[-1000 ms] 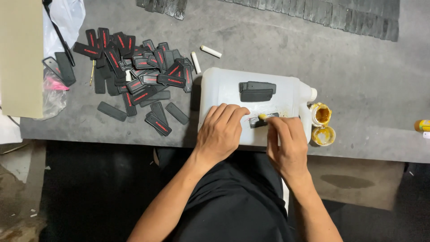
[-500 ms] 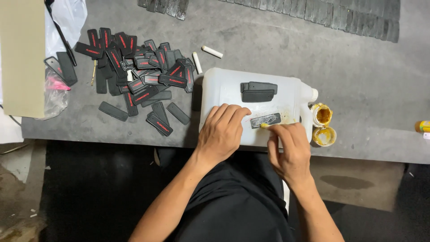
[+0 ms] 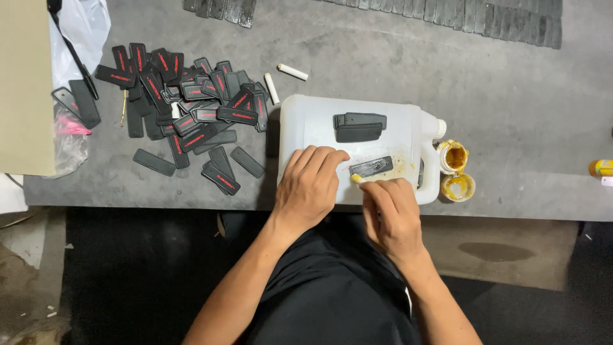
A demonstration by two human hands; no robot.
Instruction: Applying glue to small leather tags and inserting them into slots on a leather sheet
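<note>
A: Left hand [image 3: 311, 188] lies flat, fingers spread, on the white plastic jug [image 3: 319, 124] lying on its side on the grey tabletop [image 3: 511, 96].

B: Right hand [image 3: 393, 217]?

A: Pinched narrow on a small yellow-tipped applicator [image 3: 355, 179]. Its tip has moved left, from the middle of the flat black rubber strip [image 3: 371, 167] to that strip's left end.

B: So the yellow coat seems to have reached the strip's edge. Supplies?

A: Open glue pot [image 3: 453, 156] just right of the jug; pile of black strips [image 3: 185, 108] far left.

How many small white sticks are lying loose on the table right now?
2. One white stick lies above the white jug; the other lies at the right edge of the black tag pile, which may hide more.
</note>
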